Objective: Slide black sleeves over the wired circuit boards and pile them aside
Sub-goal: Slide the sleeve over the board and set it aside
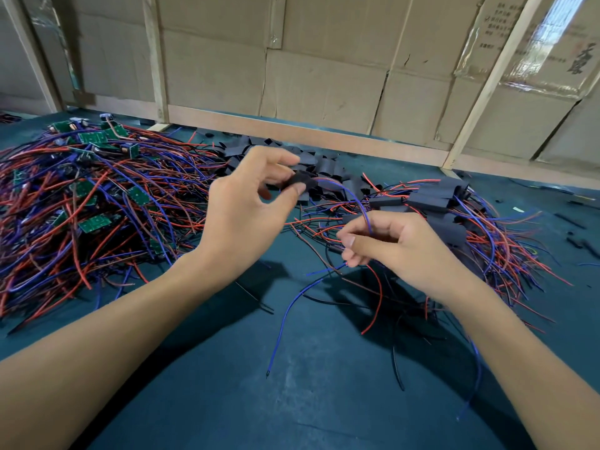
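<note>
Above the green mat (227, 368), the left hand (242, 216) pinches a black sleeve (300, 182) (wires trailing out); the right hand (386, 245) grips those wires (365, 211).

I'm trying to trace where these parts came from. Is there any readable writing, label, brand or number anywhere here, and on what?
Cardboard box, upper right: small printed lines, too blurred to read.
Same box, right edge: large dark brush-style characters, cut off and blurred, not readable.
Green circuit boards: any markings are too small to make out.
Nothing else carries text.
</note>
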{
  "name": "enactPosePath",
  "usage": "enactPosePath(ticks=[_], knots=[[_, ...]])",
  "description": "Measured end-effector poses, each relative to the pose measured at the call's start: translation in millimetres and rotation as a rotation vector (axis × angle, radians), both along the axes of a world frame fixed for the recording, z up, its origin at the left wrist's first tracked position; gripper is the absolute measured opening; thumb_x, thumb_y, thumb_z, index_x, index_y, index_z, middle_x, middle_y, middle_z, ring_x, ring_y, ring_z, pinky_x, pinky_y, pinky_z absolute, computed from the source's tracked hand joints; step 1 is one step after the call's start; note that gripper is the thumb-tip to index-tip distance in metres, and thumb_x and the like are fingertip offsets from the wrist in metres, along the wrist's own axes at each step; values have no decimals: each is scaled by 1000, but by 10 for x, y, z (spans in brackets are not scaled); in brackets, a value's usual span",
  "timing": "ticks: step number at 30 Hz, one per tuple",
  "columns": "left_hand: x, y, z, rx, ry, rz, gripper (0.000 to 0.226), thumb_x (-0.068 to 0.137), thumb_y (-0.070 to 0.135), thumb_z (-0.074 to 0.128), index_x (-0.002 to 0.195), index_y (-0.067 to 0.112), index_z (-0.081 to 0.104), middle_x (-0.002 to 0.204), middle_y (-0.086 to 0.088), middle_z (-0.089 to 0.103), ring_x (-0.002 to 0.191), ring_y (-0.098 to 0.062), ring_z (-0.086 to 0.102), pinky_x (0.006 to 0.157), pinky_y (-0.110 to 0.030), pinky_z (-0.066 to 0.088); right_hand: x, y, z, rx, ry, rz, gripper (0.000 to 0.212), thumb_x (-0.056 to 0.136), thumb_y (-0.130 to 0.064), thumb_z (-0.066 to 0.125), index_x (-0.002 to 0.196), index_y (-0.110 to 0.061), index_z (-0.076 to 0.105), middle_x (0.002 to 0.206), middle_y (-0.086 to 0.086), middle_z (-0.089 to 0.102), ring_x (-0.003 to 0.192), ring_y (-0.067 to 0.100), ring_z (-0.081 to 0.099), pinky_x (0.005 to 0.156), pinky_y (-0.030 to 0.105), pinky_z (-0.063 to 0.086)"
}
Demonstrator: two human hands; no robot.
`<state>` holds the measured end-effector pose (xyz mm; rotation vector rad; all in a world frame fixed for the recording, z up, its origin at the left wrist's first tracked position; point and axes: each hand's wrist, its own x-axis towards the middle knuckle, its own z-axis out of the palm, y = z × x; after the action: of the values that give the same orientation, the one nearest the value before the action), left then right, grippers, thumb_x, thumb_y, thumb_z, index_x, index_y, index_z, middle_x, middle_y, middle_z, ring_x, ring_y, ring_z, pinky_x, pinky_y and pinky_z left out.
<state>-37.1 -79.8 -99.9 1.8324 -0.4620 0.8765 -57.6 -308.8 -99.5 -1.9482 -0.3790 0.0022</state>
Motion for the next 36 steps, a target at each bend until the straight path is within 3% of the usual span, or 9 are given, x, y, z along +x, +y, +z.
enactPosePath(ticks=[4, 9, 12, 16, 19, 22, 26, 31, 36], knots=[[20, 83, 94, -98, -42, 62, 27, 85, 19, 79, 102, 33, 63, 83, 31, 67, 81, 6, 65, 79, -13, 48, -21, 24, 55, 38, 164, 72, 16, 94, -4, 69, 110, -9, 69, 80, 12, 73, 59, 25, 68, 59, 34, 59], [70, 164, 79, -56, -74, 106, 27, 88, 19, 74, 110, 31, 63, 86, 25, 66, 82, 7, 63, 78, -11, 47, 56, 19, 80, 320, 182, -159, 26, 84, -7, 78, 99, -9, 57, 62, 10, 63, 37, 18, 44, 38, 22, 33], [52, 159, 24, 131, -120, 92, 38, 89, 16, 74, 125, 18, 61, 99, 14, 67, 93, 3, 61, 85, -8, 42, 85, -56, 103, 409, 123, -230, 24, 77, -9, 83, 89, -12, 62, 63, 6, 59, 40, 14, 36, 38, 20, 25], [32, 96, -35, 320, -128, 68, 48, 89, 15, 74, 134, 8, 57, 111, 1, 67, 103, -13, 59, 93, -14, 39, 70, -84, 148, 501, 71, -128, 7, 79, -21, 80, 85, -16, 78, 79, 8, 65, 48, 12, 35, 44, 21, 29], [11, 90, -39, 388, -118, 35, 48, 91, 16, 71, 136, 8, 57, 114, -2, 64, 107, -19, 58, 94, -22, 42, 59, -94, 165, 538, 13, -83, 23, 88, -26, 68, 99, -10, 80, 87, 9, 69, 52, 13, 36, 50, 26, 24], [11, 109, -33, 424, -122, 33, 46, 93, 16, 69, 136, 8, 57, 117, -3, 62, 110, -19, 56, 95, -25, 43, 36, -97, 174, 454, -53, -120, 25, 91, -26, 64, 106, -17, 81, 89, 5, 71, 53, 13, 34, 52, 31, 19], [12, 107, -40, 400, -117, 47, 46, 94, 14, 67, 137, 6, 57, 121, -6, 59, 112, -17, 56, 98, -23, 45, 22, -74, 180, 440, -108, -183, 17, 84, -27, 75, 99, -22, 82, 82, -1, 72, 50, 11, 35, 46, 23, 23], [12, 91, -50, 449, -197, 53, 42, 91, 12, 69, 132, 4, 61, 120, -10, 62, 112, -28, 60, 98, -47, 47, 7, -23, 161, 431, -182, -214, 19, 69, -38, 87, 79, -25, 76, 73, 1, 65, 47, 10, 37, 44, 19, 30], [-25, 31, -28, 568, -322, 25, 38, 92, 13, 68, 128, 3, 65, 115, -13, 63, 104, -34, 60, 90, -51, 47, -42, 77, 142, 356, -248, -135, 16, 71, -37, 84, 84, -30, 80, 77, -4, 74, 49, 2, 52, 46, 11, 36]])
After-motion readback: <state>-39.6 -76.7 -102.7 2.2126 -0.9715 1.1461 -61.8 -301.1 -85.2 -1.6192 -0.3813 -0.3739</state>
